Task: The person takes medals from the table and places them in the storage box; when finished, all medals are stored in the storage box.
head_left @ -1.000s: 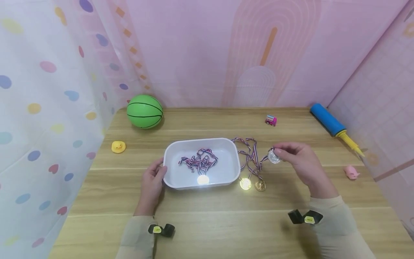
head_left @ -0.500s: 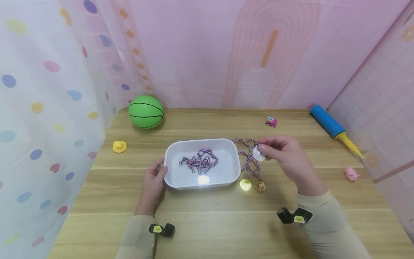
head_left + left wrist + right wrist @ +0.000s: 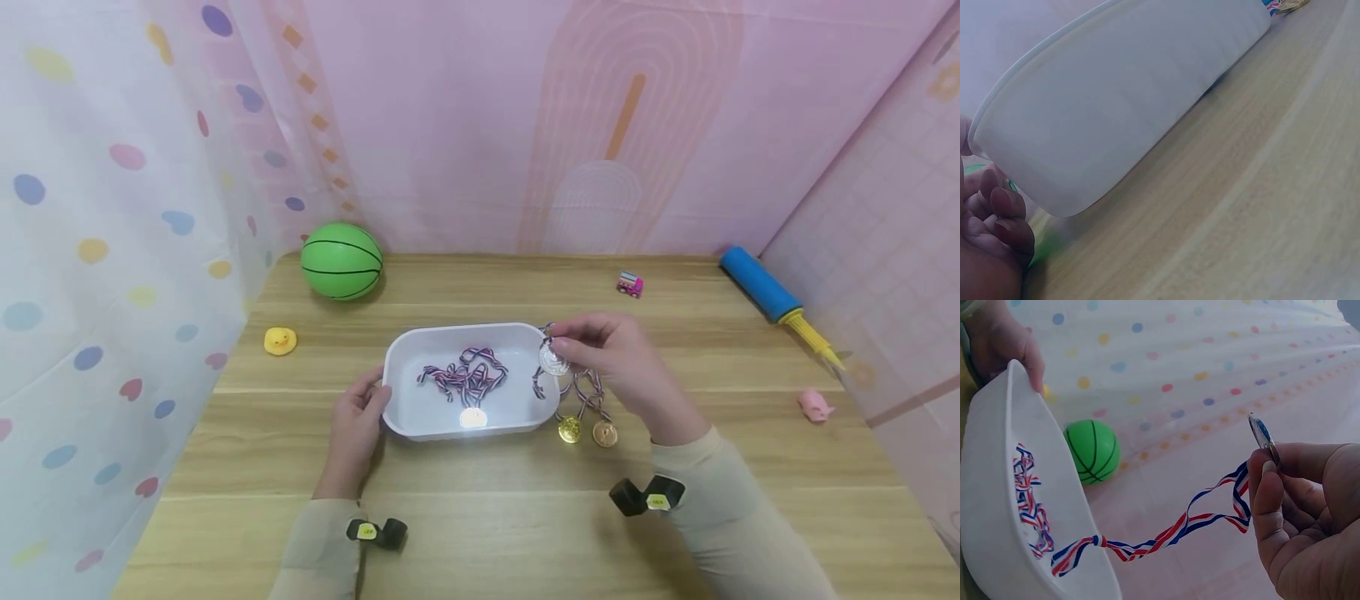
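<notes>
Head view: clamping left rim of oblong white plastic tray [image 3: 517, 408] in left hand [image 3: 356, 429]. By right rim, pinching round silver-metal medal [image 3: 553, 358] in right hand [image 3: 630, 375]. Nearward, wide tan wooden tabletop [image 3: 487, 525].

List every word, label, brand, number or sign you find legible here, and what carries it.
No text is legible.
Left yellow label on the left wrist camera: dark marks, too small to read.
Right yellow label on the right wrist camera: likewise.
Silver medal in the right hand: any lettering too small to tell.
</notes>
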Available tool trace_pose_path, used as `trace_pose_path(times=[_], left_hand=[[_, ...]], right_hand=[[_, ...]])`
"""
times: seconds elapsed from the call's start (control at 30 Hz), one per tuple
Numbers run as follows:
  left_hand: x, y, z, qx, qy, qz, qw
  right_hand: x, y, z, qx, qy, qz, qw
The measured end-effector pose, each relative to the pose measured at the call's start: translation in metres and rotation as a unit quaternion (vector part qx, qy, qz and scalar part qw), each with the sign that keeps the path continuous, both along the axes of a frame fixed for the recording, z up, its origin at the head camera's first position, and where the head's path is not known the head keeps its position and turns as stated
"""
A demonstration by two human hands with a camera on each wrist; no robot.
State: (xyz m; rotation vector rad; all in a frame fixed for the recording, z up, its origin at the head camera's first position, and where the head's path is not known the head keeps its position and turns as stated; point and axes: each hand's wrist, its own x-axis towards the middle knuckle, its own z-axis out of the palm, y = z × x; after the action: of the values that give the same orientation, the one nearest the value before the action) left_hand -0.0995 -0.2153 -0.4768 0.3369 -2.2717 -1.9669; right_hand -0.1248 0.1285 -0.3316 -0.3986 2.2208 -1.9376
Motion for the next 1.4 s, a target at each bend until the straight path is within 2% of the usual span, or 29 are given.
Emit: trace_pose_path(times=[0.33, 0.53, 0.83, 1.17, 1.3, 1.4], left_hand=[[-0.001, 0.0, -0.001, 0.005, -0.005, 0.0, 1.0], [-0.001, 0.0, 0.001, 0.005, -0.004, -0.001, 1.0], [0.001, 0.002, 0.004, 0.01, 0.003, 0.004, 0.9999], [-0.001, 0.0, -0.003, -0.002, 0.003, 0.001, 1.0], [-0.001, 0.0, -0.002, -0.004, 0.0, 0.003, 1.0], [0.0, 0.0, -0.001, -0.006, 0.003, 0.005, 1.0]], right_hand=[[-0.013, -0.017, -0.018, 0.026, -0.032, 0.012, 0.999], [-0.019, -0.024, -0.029, 0.085, -0.049, -0.012, 0.995], [-0.026, -0.037, -0.04, 0.136, -0.069, -0.038, 0.987], [-0.032, -0.055, -0.054, 0.2, -0.052, 0.005, 0.978], [-0.032, -0.066, -0.061, 0.203, -0.061, 0.02, 0.977], [-0.033, -0.075, -0.068, 0.209, -0.048, 0.044, 0.976]])
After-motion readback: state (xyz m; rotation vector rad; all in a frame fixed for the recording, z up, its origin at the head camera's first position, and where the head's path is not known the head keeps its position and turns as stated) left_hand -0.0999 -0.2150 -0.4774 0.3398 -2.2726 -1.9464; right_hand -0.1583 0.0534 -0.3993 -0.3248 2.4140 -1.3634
